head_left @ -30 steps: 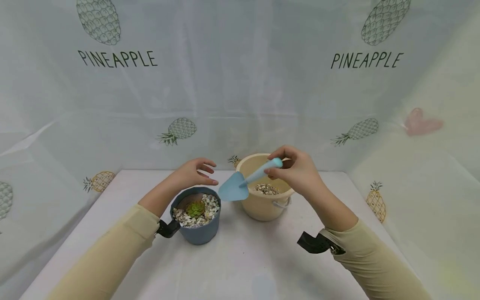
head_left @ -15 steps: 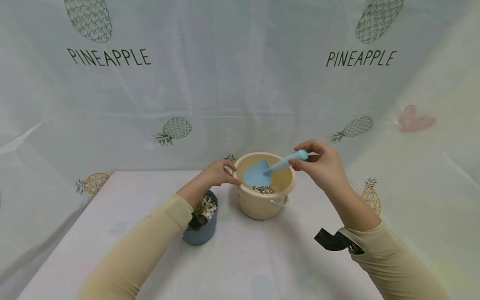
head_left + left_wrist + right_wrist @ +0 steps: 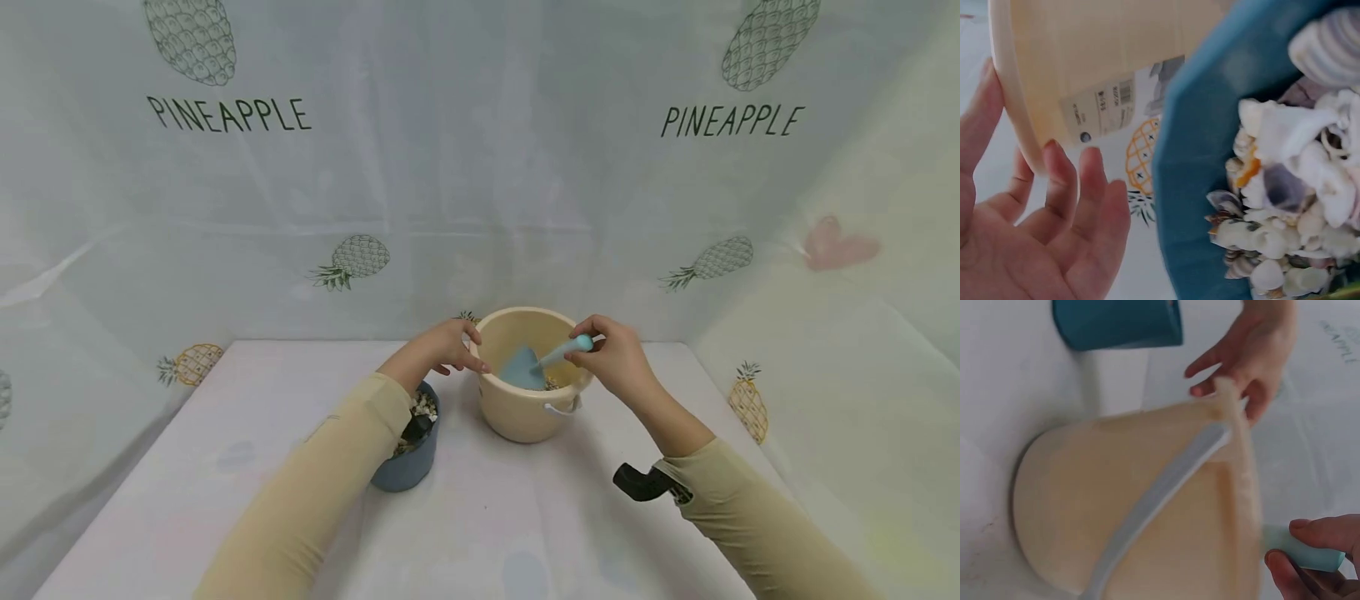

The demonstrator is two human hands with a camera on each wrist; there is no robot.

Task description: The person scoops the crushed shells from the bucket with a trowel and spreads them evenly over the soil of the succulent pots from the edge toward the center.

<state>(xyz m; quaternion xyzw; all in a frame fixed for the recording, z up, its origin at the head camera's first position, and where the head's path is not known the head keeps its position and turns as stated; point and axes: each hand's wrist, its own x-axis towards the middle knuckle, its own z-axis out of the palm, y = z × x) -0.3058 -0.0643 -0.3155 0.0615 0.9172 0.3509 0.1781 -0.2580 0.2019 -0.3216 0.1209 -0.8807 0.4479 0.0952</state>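
Note:
My right hand (image 3: 617, 360) pinches the light-blue handle of a small trowel (image 3: 555, 356) between thumb and fingers. The trowel's blade slants down inside a cream bucket (image 3: 525, 417), its tip at the shell-like bits on the bottom. My left hand (image 3: 442, 350) holds the bucket's left rim with thumb and fingertips; the left wrist view shows these fingers (image 3: 1057, 181) at the rim. Beneath the left forearm stands a blue plant pot (image 3: 405, 471), partly hidden by the sleeve. White shells (image 3: 1285, 212) fill the part of the pot seen in the left wrist view.
The bucket's pale carrying handle (image 3: 1154, 506) hangs down its side. A white-covered table (image 3: 480, 533) bears both containers. Behind it rises a pineapple-print sheet (image 3: 465, 167). Black wrist cameras, such as the right one (image 3: 645, 482), sit at both cuffs.
My left hand has moved right from above the plant pot to the bucket's rim. My right hand first carried the trowel right, over the bucket, then lowered its blade inside.

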